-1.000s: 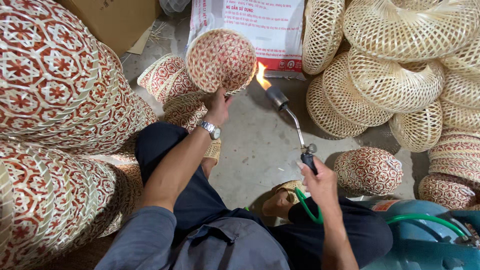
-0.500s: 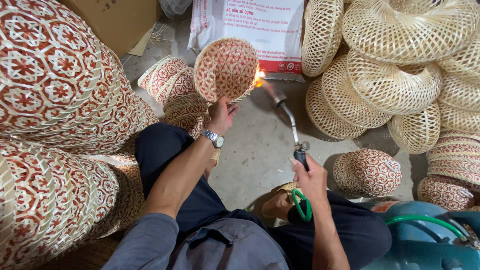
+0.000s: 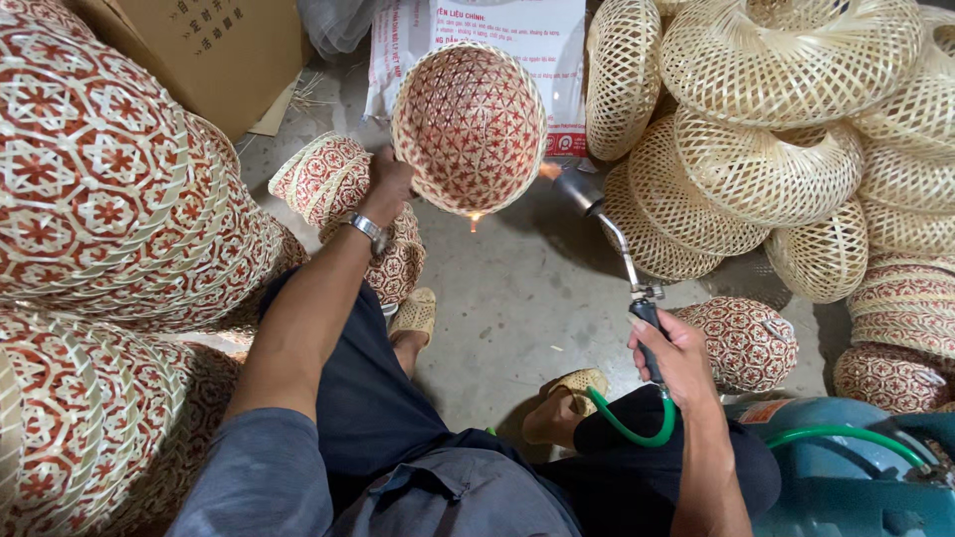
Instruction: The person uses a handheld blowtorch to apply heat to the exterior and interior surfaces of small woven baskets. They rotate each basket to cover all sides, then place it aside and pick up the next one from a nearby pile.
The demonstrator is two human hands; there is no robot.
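Note:
My left hand (image 3: 386,185) holds up a round woven basket (image 3: 470,127), red and cream patterned, by its lower left rim, its open inside turned toward me. My right hand (image 3: 679,356) grips the handle of a gas torch (image 3: 609,229) with a green hose (image 3: 637,432). The torch nozzle points at the basket's right edge, and a small flame shows at the basket's lower rim. A watch sits on my left wrist.
Stacks of red-patterned baskets (image 3: 109,209) fill the left. Plain pale woven baskets (image 3: 766,149) pile at the right. One patterned basket (image 3: 746,343) lies by my right hand. A blue gas cylinder (image 3: 846,477) stands bottom right, a cardboard box (image 3: 214,50) and a printed sack (image 3: 557,40) behind.
The basket has turned from showing its outside to showing its inside. The torch nozzle has stayed close to the basket's right edge, and my right hand has shifted slightly lower.

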